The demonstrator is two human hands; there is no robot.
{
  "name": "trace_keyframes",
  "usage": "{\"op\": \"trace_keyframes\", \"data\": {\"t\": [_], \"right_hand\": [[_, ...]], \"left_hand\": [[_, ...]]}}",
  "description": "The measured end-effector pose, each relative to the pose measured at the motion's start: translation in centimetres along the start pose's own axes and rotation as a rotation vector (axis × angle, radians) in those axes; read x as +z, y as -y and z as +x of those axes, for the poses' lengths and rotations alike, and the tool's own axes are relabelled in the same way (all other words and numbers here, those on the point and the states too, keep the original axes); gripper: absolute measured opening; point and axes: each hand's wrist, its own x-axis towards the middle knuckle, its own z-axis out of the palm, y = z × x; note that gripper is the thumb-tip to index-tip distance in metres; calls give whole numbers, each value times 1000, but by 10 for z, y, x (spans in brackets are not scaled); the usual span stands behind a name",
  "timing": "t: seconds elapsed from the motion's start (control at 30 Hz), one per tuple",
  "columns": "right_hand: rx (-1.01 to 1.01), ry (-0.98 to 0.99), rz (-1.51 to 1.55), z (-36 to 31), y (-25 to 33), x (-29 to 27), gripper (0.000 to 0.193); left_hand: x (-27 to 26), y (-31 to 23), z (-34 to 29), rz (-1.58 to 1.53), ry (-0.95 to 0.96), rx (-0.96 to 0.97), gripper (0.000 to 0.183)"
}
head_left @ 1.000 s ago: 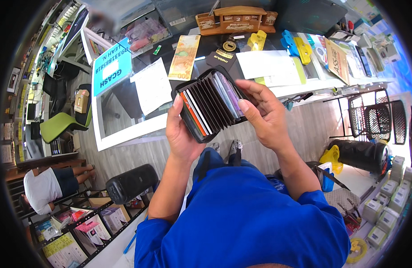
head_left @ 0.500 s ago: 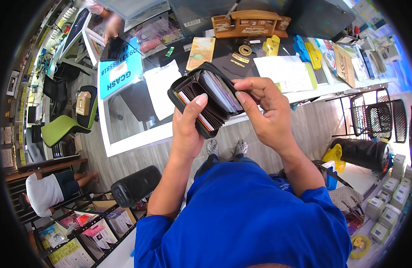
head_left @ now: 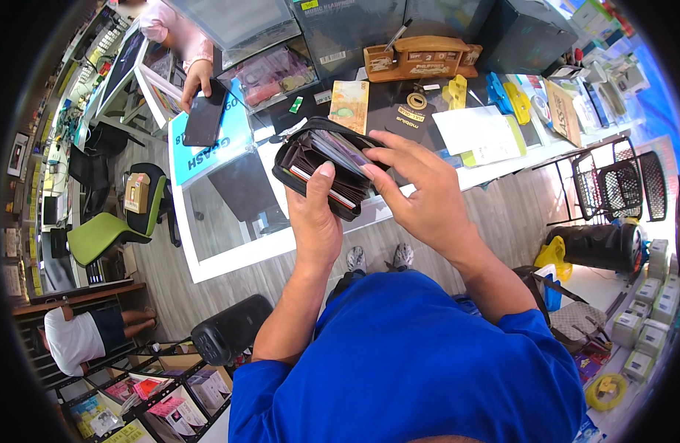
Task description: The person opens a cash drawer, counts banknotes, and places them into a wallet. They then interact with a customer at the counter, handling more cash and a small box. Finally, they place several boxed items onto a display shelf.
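A black zip-around wallet [head_left: 288, 159] lies unzipped in front of me, over the near edge of the glass counter. Cards in its slots and folded paper, likely banknotes, in its middle pocket show between accordion folds. My left hand [head_left: 315, 225] grips the wallet from below, thumb pressed on its near side by the cards. At the wallet's right end, my right hand [head_left: 421, 192] has its thumb and forefinger closed on the edge beside the paper. Just beyond the wallet, an orange-yellow banknote [head_left: 349, 105] lies flat on the counter.
Across the counter at left, another person's hand [head_left: 198, 80] holds a black phone [head_left: 207, 118] over a blue printed sheet [head_left: 233, 144]. A wooden desk calendar [head_left: 425, 59], white papers [head_left: 476, 133] and yellow clips [head_left: 456, 91] lie farther back. A speaker [head_left: 233, 328] stands at lower left.
My right thumb and fingers have moved left, closer to the paper in the wallet. The other person's hand has brought the phone nearer over the blue sheet. The view has shifted slightly.
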Motion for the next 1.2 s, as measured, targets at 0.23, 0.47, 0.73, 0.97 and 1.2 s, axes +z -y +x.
{"op": "trace_keyframes", "data": {"t": [0.23, 0.47, 0.73, 0.97, 1.2], "right_hand": [[253, 94, 222, 17, 4, -4, 27], [368, 148, 410, 25, -14, -12, 30], [-120, 54, 149, 16, -21, -12, 16], [-283, 59, -83, 26, -21, -17, 11], [-304, -51, 107, 17, -18, -13, 15]], "left_hand": [[-3, -1, 9, 51, 34, 3, 47], [2, -1, 9, 24, 82, -51, 55], [5, 9, 4, 10, 94, -58, 45], [8, 14, 0, 73, 72, -17, 46], [6, 9, 7, -24, 26, -150, 44]]}}
